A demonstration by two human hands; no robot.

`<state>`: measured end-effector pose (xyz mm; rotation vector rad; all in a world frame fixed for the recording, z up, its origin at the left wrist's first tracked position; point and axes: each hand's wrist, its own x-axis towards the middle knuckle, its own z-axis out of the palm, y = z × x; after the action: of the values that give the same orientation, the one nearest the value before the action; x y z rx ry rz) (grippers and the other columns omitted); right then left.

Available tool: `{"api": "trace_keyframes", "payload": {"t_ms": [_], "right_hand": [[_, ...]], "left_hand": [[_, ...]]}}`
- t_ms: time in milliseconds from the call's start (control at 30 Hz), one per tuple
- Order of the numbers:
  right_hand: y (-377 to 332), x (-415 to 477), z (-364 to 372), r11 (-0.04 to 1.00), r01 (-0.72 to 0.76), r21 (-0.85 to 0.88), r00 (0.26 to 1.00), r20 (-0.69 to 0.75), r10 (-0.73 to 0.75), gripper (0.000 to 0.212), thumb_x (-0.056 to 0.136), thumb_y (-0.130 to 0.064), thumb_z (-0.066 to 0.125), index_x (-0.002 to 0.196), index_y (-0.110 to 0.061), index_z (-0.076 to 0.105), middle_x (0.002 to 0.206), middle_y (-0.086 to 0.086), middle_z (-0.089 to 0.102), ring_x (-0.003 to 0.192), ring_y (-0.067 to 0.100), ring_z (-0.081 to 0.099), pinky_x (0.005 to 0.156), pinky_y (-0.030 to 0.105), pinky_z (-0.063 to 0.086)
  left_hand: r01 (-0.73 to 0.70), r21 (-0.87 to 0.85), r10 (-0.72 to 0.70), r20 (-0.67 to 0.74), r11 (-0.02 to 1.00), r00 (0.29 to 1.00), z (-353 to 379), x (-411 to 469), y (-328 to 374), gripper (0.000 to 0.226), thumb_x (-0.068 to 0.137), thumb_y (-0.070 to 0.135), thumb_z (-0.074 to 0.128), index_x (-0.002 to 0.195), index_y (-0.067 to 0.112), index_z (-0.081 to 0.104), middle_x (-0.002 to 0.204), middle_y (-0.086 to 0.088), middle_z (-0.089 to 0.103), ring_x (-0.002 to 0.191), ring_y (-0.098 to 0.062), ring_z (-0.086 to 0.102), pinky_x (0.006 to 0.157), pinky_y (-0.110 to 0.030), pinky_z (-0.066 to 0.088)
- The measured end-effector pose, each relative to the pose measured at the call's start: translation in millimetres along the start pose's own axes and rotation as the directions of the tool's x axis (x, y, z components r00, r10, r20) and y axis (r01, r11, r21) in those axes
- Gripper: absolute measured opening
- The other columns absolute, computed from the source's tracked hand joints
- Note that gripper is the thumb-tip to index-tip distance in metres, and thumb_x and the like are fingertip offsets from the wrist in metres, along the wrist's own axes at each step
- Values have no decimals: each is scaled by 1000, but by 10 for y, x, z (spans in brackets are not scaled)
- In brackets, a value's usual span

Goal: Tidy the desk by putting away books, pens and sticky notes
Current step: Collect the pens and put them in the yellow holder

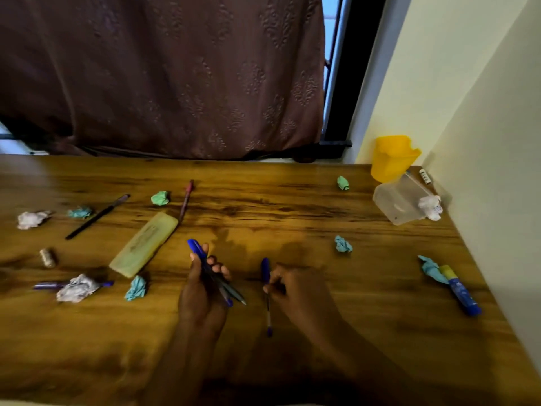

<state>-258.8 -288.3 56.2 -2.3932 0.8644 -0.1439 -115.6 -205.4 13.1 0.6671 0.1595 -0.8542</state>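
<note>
**Pens in both hands above a littered desk**

Pens fill your grip at the near middle of the wooden desk (292,200). Your left hand (202,294) has its fingers closed around a bundle of pens (216,276), the blue cap end pointing up and away, the tips angled down to the right. Your right hand (295,291) pinches a single blue pen (267,291) between closed fingers, holding it almost upright, just beside the left hand.

Around you, crumpled paper balls lie scattered: a green one (160,198) near a red pen (186,202), a teal one (343,244) to your right, a white one (76,289) lying over a purple pen (46,286) at left. A black pen (96,216) lies slanted at far left, beside a yellow pencil case (144,244). A teal ball (136,288) rests just below that case.

At the far right corner a yellow holder (393,158) stands against the wall, with a clear plastic box (399,200) tipped in front of it. A blue glue stick (461,290) lies near the right edge, touching teal paper.
</note>
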Motion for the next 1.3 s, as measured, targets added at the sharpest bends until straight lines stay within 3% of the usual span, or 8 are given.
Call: {"api": "trace_keyframes", "payload": {"t_ms": [133,233,400,500,667,900,1133,1300], "right_hand": [[-102,-61,458,955,-135,-263,976,130,174,43,95,-26,48,135,-12,40,120,7,59,106,21,58,87,31,46],[-227,-107,674,933,-247,-263,960,61,272,53,98,-23,43,145,-13,22,129,7,54,113,20,56,90,29,43],[-464,-190,846,923,-319,-214,946,-14,323,46,96,-28,46,139,-15,36,133,7,50,119,21,51,99,29,39],[-575,-183,925,898,-392,-199,919,-118,375,53,95,-26,48,143,-15,27,129,7,52,115,22,55,91,31,45],[-703,-167,1007,854,-461,-244,885,-201,420,27,94,-20,50,119,-11,51,115,7,62,104,23,61,82,31,48],[-1418,-374,926,911,-191,364,951,-161,263,12,80,-20,69,81,-32,65,85,-12,69,78,2,63,71,22,53],[-1944,-201,935,996,8,90,994,-111,2,21,85,-35,63,102,-24,69,100,-9,70,85,4,61,67,8,38],[-1755,593,722,980,-78,181,968,-221,117,15,89,-28,60,103,-22,65,98,-9,65,87,3,58,69,13,43]], "left_hand": [[76,-29,-72,119,997,990,-263,-117,300,52,40,21,94,84,16,68,74,3,62,60,-9,62,57,-21,55],[101,-37,-93,166,994,982,-415,-210,514,79,27,14,96,97,13,59,86,-3,70,74,-15,70,64,-29,58],[161,-32,-156,106,987,982,-603,-363,794,97,19,11,95,109,15,59,105,-8,72,92,-22,71,66,-34,59],[181,-16,-178,96,983,979,-748,-419,930,96,33,9,93,120,17,55,111,-8,70,97,-23,70,71,-37,59],[253,-13,-252,54,967,966,-891,-539,1100,38,82,0,42,115,9,56,112,-11,69,94,-26,70,88,-40,53],[259,9,-259,62,966,964,-896,-603,1252,32,93,17,42,118,3,55,119,-16,63,98,-24,67,82,-37,54],[214,-59,-205,128,975,970,-837,-460,1301,37,76,25,67,109,9,59,99,-14,71,85,-21,71,69,-33,60],[134,-64,-129,85,989,988,-827,-97,1504,25,96,10,38,115,13,55,102,-9,72,86,-18,72,65,-32,59]]}}
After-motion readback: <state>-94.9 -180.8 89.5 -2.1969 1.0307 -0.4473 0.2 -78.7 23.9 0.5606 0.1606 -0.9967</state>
